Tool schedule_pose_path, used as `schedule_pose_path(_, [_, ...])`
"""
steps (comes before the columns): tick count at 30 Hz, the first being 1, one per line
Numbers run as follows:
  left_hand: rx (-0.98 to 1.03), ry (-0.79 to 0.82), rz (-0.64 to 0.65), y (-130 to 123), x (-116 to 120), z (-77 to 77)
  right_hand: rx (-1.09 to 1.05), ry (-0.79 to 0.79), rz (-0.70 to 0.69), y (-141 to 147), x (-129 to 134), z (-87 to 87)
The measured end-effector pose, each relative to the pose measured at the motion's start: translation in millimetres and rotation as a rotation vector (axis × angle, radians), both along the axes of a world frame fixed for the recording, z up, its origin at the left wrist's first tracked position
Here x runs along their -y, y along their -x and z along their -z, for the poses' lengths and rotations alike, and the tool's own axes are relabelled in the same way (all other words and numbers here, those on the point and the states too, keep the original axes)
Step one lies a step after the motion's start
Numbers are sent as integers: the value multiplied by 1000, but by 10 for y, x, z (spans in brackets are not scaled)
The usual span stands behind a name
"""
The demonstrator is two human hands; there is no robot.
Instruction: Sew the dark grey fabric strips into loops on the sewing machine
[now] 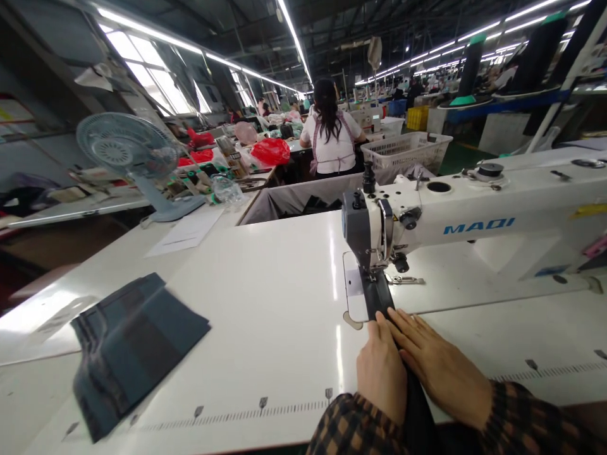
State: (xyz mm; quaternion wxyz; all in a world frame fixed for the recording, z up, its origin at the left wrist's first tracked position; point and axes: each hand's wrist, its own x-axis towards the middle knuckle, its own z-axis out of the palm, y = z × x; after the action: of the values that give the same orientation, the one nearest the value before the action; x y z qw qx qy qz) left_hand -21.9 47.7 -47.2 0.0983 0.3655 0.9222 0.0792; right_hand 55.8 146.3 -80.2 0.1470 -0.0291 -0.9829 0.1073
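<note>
A white sewing machine point(455, 218) stands at the right, its needle area over a dark strip of fabric point(378, 297). The strip runs from under the presser foot towards me, between and beneath my hands. My left hand point(380, 370) rests on its left edge, fingers together and the tips pinching the cloth just in front of the needle plate. My right hand point(439, 363) lies on the strip's right side with its fingers stretched forward. A stack of dark blue-grey fabric pieces point(140, 344) lies at the left of the white table point(265, 272).
A grey fan point(128, 151) and a paper sheet point(187, 234) are at the table's back left. A ruler scale runs along the front edge. Beyond the table, a person point(332, 136) sits facing away near a white basket point(408, 151) and red bags point(270, 151).
</note>
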Motion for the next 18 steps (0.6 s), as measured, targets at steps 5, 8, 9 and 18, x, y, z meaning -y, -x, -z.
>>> schedule_pose_path(5, [14, -105, 207, 260, 106, -161, 6, -17, -59, -15, 37, -54])
schedule_pose_path(8, [-59, -220, 411, 463, 193, -203, -22, -48, -29, -53, 106, -7])
schedule_pose_path(9, [-71, -245, 462, 510, 213, -185, -29, -56, -15, -61, 129, 8])
schedule_pose_path(18, [-182, -145, 443, 443, 115, 176, -73, -40, 115, 39, 249, 47])
